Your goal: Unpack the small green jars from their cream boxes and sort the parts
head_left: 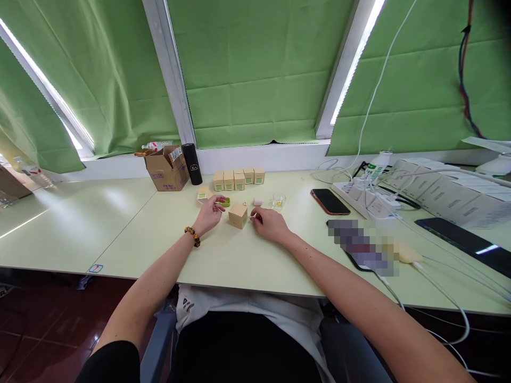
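A small tan box stands on the pale green desk between my hands. My left hand, with a bead bracelet at the wrist, is closed in a pinch on a thin white stick beside a small green piece. My right hand rests on the desk just right of the box, fingers curled on a small white item I cannot make out. A pink blob and a small clear dish lie just behind. Another small box lies at the left.
A row of several small tan boxes stands further back, left of them a black cylinder and an open cardboard box. A phone, a power strip with white cables and long white boxes occupy the right.
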### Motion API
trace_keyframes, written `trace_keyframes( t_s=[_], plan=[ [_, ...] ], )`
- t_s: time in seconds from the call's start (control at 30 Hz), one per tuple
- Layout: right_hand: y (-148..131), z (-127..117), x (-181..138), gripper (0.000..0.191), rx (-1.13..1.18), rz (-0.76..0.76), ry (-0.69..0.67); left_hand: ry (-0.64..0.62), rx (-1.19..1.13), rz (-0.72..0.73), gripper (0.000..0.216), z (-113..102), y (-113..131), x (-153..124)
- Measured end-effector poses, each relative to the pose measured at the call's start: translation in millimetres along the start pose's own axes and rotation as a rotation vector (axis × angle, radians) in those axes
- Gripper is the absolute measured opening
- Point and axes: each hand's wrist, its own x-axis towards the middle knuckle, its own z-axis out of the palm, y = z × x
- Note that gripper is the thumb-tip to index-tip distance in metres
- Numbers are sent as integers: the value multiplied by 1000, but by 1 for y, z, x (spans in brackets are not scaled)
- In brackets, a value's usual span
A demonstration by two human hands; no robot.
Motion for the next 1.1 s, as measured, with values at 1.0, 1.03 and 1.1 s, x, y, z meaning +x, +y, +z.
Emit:
trace_keyframes(
  t_s=[1.0,1.03,1.1],
  plan=[
    [7,15,0,47,280,-273,50,-121,553,-38,72,38,21,-27],
    [7,15,1,44,290,-274,50,-116,565,-39,69,40,21,-28],
    [5,15,1,41,304,-275,44,-99,570,-20,61,41,20,-28]
  ],
)
